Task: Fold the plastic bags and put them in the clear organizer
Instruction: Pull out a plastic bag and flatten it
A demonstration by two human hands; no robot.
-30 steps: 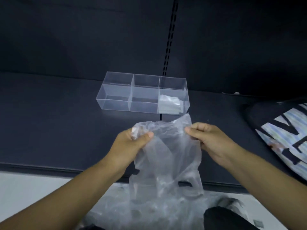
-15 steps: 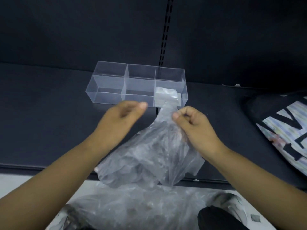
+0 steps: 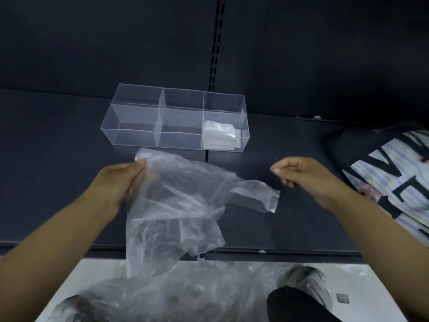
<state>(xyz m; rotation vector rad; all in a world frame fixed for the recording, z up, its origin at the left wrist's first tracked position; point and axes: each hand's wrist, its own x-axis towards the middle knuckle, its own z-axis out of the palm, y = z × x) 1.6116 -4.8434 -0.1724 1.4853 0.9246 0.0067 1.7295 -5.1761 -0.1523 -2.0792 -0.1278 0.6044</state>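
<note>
Plastic bags (image 3: pixel 185 296) — loose heap nearest us, below the shelf (image 3: pixel 58 159) edge. One crumpled bag (image 3: pixel 174 205) hangs over the shelf; our left hand (image 3: pixel 118 180) grips its top corner, fingers clamped. Our right hand (image 3: pixel 301 173), apart from it — fingers curled together, holding nothing. Farthest: clear organizer (image 3: pixel 181 98), folded bag (image 3: pixel 219 135) in its right compartment.

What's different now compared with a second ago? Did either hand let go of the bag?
A second ago both hands pinched the top of the plastic bag. Now only the left hand grips it; the right hand has let go and moved off right, fingers curled on nothing. The clear organizer, with folded bags in its right compartment, stayed put.
</note>
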